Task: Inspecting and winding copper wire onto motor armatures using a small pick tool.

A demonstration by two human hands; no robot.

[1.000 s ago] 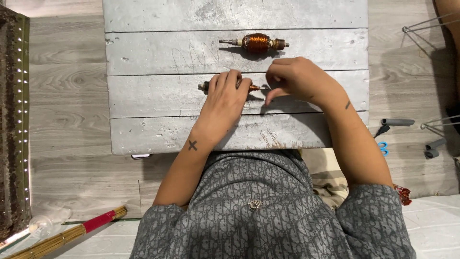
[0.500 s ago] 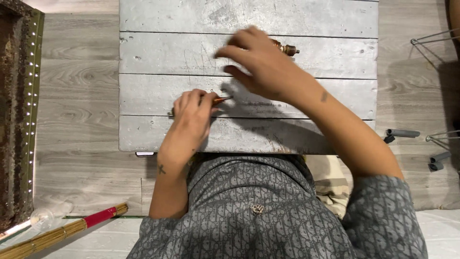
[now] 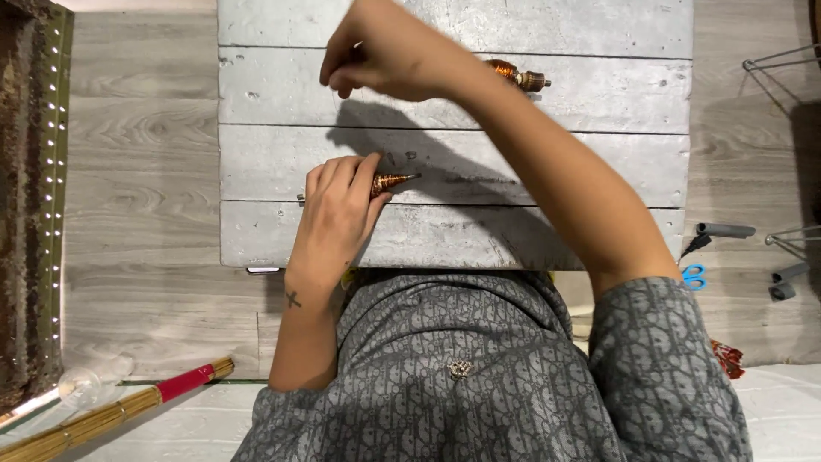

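Observation:
I sit at a small grey plank table (image 3: 599,154). My left hand (image 3: 338,214) presses a small copper-wound motor armature (image 3: 392,180) onto the planks; its tapered copper end sticks out to the right of my fingers. My right hand (image 3: 385,51) is raised over the table's far left part with its fingertips pinched together. Whatever is between them is too thin to see. A second copper-wound armature (image 3: 517,75) lies at the back of the table, partly hidden behind my right forearm.
Blue-handled scissors (image 3: 694,275) and grey tubes (image 3: 725,229) lie on the floor to the right, near a wire rack (image 3: 782,56). A dark studded frame (image 3: 34,197) runs along the left. A stick broom with a red band (image 3: 128,406) lies at lower left.
My right hand has left the armature and swept up and to the left, across the table's back. My left hand has slid left with the armature it holds.

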